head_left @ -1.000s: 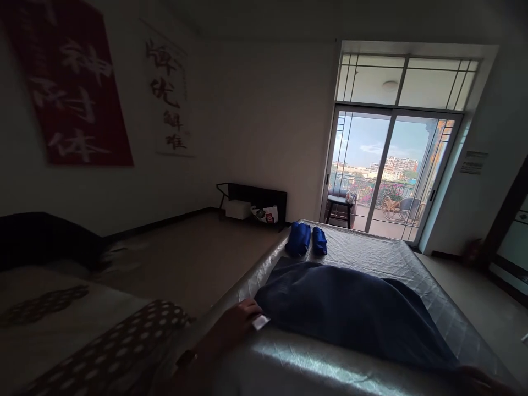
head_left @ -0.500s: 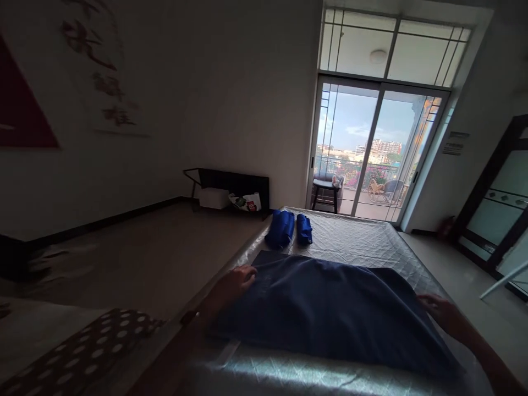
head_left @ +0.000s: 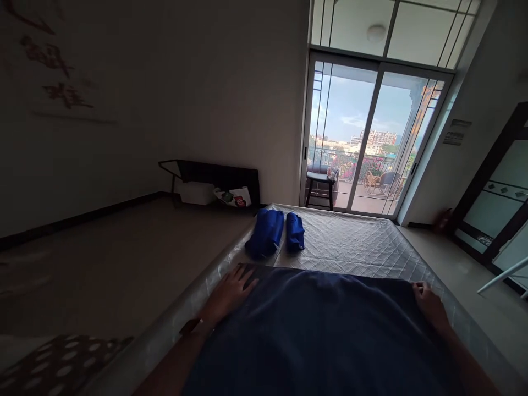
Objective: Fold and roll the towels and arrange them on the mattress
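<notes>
A dark blue cloth (head_left: pixel 322 324) lies spread over the near part of a mattress (head_left: pixel 350 236) with a pale quilted cover. On the cloth's far left corner rests my left hand (head_left: pixel 233 289), flat with its fingers apart. My right hand (head_left: pixel 429 302) is at the far right corner, its fingers curled around the cloth's edge. Beyond the cloth, two bright blue rolled bundles, a larger one (head_left: pixel 265 232) and a smaller one (head_left: pixel 295 232), sit side by side on the mattress. The near end of the cloth runs out of view at the bottom.
Brown polka-dot fabric (head_left: pixel 66 363) shows at the lower left. A low dark rack (head_left: pixel 218 176) by the wall has a white box (head_left: pixel 198 193) and a printed bag (head_left: pixel 234 197). Behind the mattress is a glass sliding door (head_left: pixel 342 126). A white bar (head_left: pixel 501 275) slants in at the right.
The cloth's far edge has been drawn straighter and it covers more of the near mattress. My left hand has flattened out, and my right hand has come onto the far right corner.
</notes>
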Demonstrator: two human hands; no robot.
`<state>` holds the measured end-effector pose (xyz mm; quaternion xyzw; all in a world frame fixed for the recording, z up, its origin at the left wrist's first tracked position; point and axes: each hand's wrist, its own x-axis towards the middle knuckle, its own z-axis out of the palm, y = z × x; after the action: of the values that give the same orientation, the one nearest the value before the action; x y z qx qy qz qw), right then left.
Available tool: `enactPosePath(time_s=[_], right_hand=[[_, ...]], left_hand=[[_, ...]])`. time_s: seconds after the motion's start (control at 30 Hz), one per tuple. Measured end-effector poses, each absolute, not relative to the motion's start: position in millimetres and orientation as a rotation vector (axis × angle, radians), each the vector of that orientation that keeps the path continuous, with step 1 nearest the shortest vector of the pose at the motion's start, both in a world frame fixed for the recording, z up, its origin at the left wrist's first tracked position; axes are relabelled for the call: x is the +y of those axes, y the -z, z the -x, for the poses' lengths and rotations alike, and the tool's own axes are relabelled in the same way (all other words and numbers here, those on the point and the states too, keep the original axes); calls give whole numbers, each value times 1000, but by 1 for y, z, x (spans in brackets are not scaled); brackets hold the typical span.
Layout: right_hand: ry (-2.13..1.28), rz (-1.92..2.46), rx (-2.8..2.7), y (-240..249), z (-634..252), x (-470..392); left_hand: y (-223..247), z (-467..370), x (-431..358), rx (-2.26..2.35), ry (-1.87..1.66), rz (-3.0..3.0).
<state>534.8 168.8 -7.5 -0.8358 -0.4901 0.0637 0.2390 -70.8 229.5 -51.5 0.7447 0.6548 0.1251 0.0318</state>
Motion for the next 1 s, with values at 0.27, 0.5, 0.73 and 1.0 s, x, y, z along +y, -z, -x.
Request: enactPosePath(time_s=[0.27, 0.5, 0.73, 1.0], right_hand=[[-244, 1912, -1287, 18, -564, 174], [-12, 2032, -1555, 28, -568, 173], [65, 1969, -1898, 27, -537, 169], [72, 2082, -2243, 53, -526, 164]], left_hand=[[35, 63, 220, 2011, -300, -2243], [20, 58, 216, 2025, -186, -2204], [24, 60, 219, 1961, -369, -2323], [24, 55, 218, 1890, -188, -2273]])
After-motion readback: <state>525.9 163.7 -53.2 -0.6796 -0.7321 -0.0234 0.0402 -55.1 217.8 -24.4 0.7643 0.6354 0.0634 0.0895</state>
